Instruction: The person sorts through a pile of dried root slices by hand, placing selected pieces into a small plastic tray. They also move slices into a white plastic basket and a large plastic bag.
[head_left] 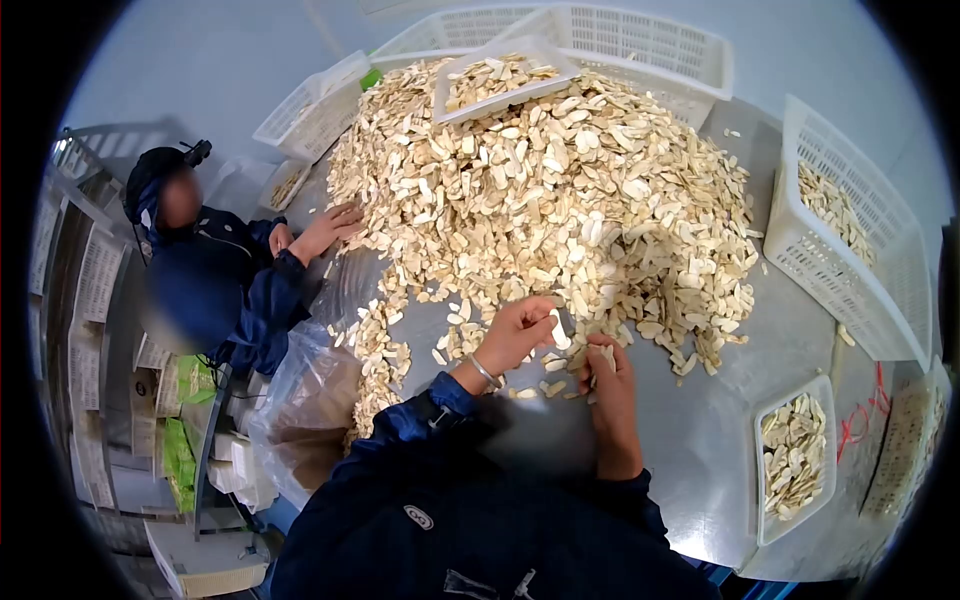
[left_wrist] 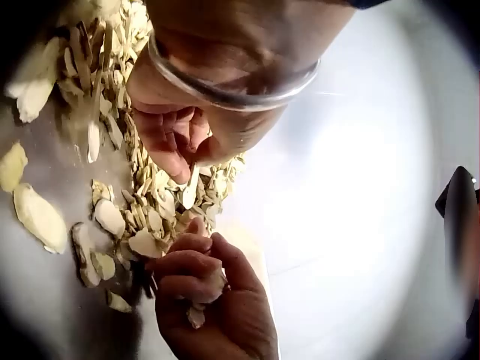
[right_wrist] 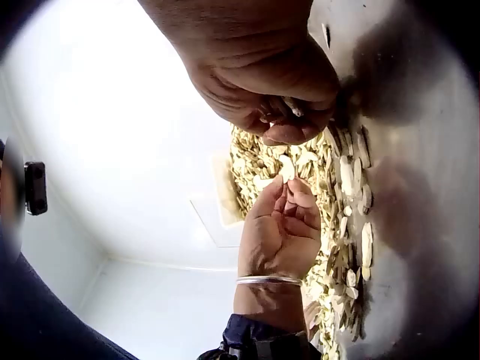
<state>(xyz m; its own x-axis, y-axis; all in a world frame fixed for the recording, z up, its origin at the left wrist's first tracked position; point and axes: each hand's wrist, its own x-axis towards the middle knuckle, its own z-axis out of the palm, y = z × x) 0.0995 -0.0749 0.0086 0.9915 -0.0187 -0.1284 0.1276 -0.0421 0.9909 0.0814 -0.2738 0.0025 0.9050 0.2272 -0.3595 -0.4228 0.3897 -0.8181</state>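
A large heap of pale dried slices (head_left: pixel 540 190), like cut root, covers the metal table (head_left: pixel 690 430). At the near edge of the heap, my left hand (head_left: pixel 515 335), with a bangle on its wrist, pinches one whitish slice (right_wrist: pixel 286 166) between thumb and fingertips. Close on its right, my right hand (head_left: pixel 612 390) has its fingers curled round a few slices (left_wrist: pixel 196 313), partly hidden in the palm. Loose slices (left_wrist: pixel 41 217) lie flat on the metal below both hands.
A shallow tray (head_left: pixel 500 105) of slices rests atop the heap. White baskets (head_left: pixel 640 55) stand behind, and another basket (head_left: pixel 850 270) at right. A small tray (head_left: pixel 797 540) holds slices at near right. Another person (head_left: pixel 230 260) reaches into the heap from the left, beside a plastic bag (head_left: pixel 300 400).
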